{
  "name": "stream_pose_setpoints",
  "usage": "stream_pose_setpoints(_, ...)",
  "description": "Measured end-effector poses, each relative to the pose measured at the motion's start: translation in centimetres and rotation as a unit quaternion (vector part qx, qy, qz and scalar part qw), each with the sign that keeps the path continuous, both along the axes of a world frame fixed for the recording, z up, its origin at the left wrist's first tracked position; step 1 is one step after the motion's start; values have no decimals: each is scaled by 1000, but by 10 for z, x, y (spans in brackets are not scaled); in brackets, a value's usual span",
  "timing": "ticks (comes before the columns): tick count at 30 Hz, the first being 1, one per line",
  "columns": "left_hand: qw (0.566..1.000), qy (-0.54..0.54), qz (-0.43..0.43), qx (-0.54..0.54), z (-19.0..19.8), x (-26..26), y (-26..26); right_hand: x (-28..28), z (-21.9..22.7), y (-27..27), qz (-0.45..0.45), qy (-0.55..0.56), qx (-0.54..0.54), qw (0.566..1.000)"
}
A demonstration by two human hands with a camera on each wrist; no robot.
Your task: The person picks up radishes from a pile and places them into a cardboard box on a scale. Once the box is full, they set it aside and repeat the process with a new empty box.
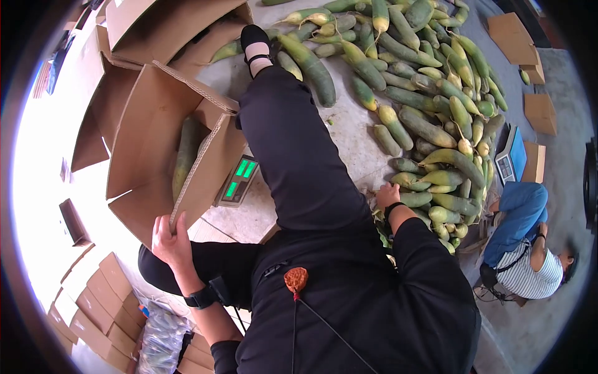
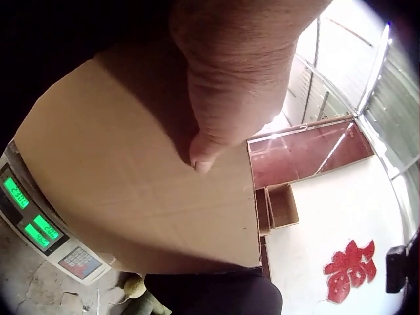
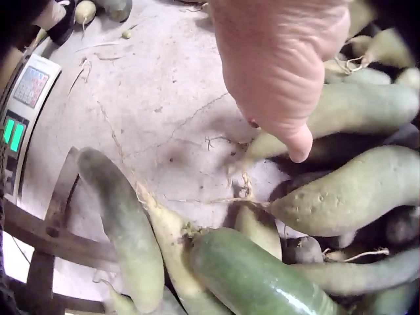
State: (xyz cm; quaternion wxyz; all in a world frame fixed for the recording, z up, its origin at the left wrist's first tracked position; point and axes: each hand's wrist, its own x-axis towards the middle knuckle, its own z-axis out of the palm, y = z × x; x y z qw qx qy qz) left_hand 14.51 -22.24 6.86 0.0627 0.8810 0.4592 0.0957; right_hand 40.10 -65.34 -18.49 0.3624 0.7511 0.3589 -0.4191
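My left hand (image 1: 172, 244) grips the near edge of an open cardboard box (image 1: 149, 134), its thumb against the outer wall in the left wrist view. Inside the box lies a green radish (image 1: 185, 156), partly hidden by the wall. The box sits tilted by a digital scale (image 1: 238, 181) with lit green digits. My right hand (image 1: 387, 196) is at the near left edge of a large heap of green radishes (image 1: 430, 128). In the right wrist view its thumb overlaps the tapered end of a pale green radish (image 3: 367, 111); the other fingers are hidden, so I cannot tell whether they grip it.
My outstretched leg (image 1: 293, 143) lies between box and heap. More cardboard boxes stand at the upper left (image 1: 168, 25) and lower left (image 1: 99, 305). At the right, a person (image 1: 523, 249) sits near a second scale (image 1: 512, 156). A wooden frame (image 3: 59, 239) lies by the radishes.
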Motion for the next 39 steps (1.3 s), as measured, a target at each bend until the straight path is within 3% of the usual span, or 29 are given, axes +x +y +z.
stream_pose_setpoints(4,1000,-7,-14,24,-1,0,2,-6,8,-9,-13,13,38,999)
stream_pose_setpoints(8,1000,2,-13,28,-2,-2,3,27,22,9,-7,-27,76,997)
stream_pose_setpoints(12,999,1,-20,44,3,1,2,83,42,40,-212,-85,188,955)
stream_pose_setpoints(13,998,15,-12,55,2,-1,2,96,46,49,-288,-85,237,924)
stream_pose_setpoints(16,999,21,0,44,6,0,2,116,59,76,-329,-99,444,827)
stream_pose_setpoints(17,999,20,7,44,5,0,2,122,67,91,-323,-96,449,828)
stream_pose_setpoints(21,999,14,6,42,9,1,2,140,130,167,-295,-81,595,743)
stream_pose_setpoints(28,999,-2,-3,32,9,-2,4,131,283,286,-228,37,830,508)
stream_pose_setpoints(30,999,-8,-4,37,10,-3,4,111,322,314,-233,145,875,399)
stream_pose_setpoints(32,999,-6,-4,34,10,-3,4,91,348,340,-188,199,902,333)
stream_pose_setpoints(36,999,1,-11,33,10,-3,3,37,365,391,-156,285,890,321)
stream_pose_setpoints(39,1000,8,7,27,8,-4,3,-4,352,417,-58,205,893,397)
